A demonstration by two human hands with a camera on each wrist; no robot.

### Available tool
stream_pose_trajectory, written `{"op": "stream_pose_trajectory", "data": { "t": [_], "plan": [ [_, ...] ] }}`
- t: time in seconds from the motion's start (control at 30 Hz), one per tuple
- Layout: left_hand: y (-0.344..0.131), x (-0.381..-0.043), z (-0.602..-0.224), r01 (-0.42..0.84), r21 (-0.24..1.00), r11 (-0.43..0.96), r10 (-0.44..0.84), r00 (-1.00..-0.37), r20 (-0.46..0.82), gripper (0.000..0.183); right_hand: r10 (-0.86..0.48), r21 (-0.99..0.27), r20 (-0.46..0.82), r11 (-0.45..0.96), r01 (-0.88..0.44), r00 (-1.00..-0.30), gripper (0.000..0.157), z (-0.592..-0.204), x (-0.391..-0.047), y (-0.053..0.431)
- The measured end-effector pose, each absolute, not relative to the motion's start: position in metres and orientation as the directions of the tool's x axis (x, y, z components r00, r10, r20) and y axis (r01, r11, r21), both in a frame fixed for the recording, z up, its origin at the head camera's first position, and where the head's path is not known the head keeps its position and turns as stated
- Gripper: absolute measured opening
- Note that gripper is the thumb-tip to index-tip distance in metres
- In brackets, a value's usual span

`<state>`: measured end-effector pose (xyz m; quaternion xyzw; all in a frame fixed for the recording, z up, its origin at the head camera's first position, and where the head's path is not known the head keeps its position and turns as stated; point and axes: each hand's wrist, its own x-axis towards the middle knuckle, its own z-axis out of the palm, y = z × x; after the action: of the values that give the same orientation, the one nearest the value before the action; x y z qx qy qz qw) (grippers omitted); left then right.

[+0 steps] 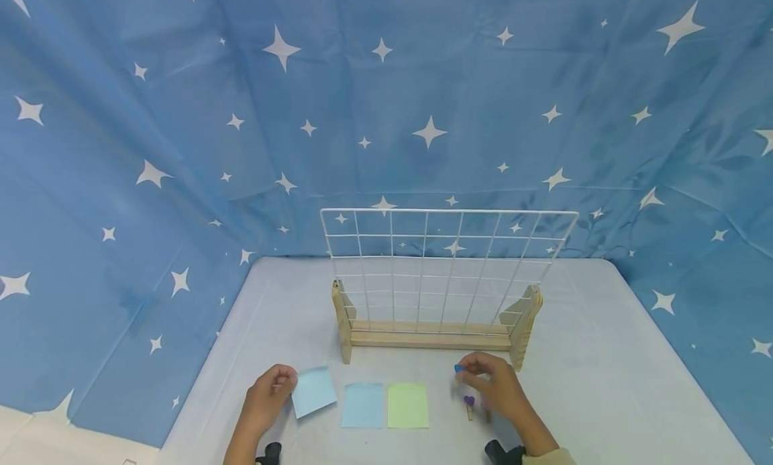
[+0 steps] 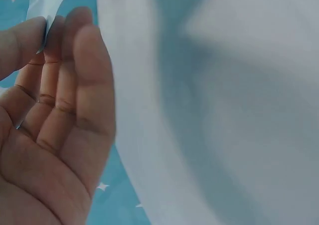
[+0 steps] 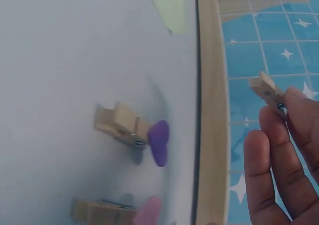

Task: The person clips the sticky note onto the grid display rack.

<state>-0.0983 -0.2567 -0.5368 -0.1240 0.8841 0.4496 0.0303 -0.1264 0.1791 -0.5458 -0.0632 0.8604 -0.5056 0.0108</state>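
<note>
My left hand pinches a light blue sticky note by its edge, left of the other notes. In the left wrist view the thumb and fingertips close on that paper. My right hand holds a small wooden clothespin between thumb and fingers; its blue decoration shows in the head view. Below this hand lie a clothespin with a purple heart and another with a pink heart. A second blue note and a green note lie side by side between the hands.
A white wire grid stands upright in a wooden base behind the notes. The table has a white cover. Blue cloth with white stars hangs behind and along the sides.
</note>
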Motion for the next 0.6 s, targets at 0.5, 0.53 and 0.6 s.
{"op": "stream_pose_trajectory", "data": {
  "t": [0.5,0.53,0.6],
  "plan": [
    [-0.251,-0.098,-0.52,-0.244,0.851,0.465,-0.224,-0.962,-0.153,0.019,-0.082,-0.864,0.182,0.462,-0.199,-0.98,0.011,-0.531,-0.127,0.177],
    [-0.251,-0.098,-0.52,-0.239,0.855,0.461,-0.223,-0.963,-0.15,0.018,-0.086,-0.863,0.193,0.458,-0.211,-0.977,0.011,-0.531,-0.126,0.177],
    [-0.251,-0.097,-0.518,-0.231,0.86,0.455,-0.221,-0.965,-0.142,0.017,-0.102,-0.861,0.225,0.445,-0.247,-0.969,0.012,-0.53,-0.127,0.178]
  ]
}}
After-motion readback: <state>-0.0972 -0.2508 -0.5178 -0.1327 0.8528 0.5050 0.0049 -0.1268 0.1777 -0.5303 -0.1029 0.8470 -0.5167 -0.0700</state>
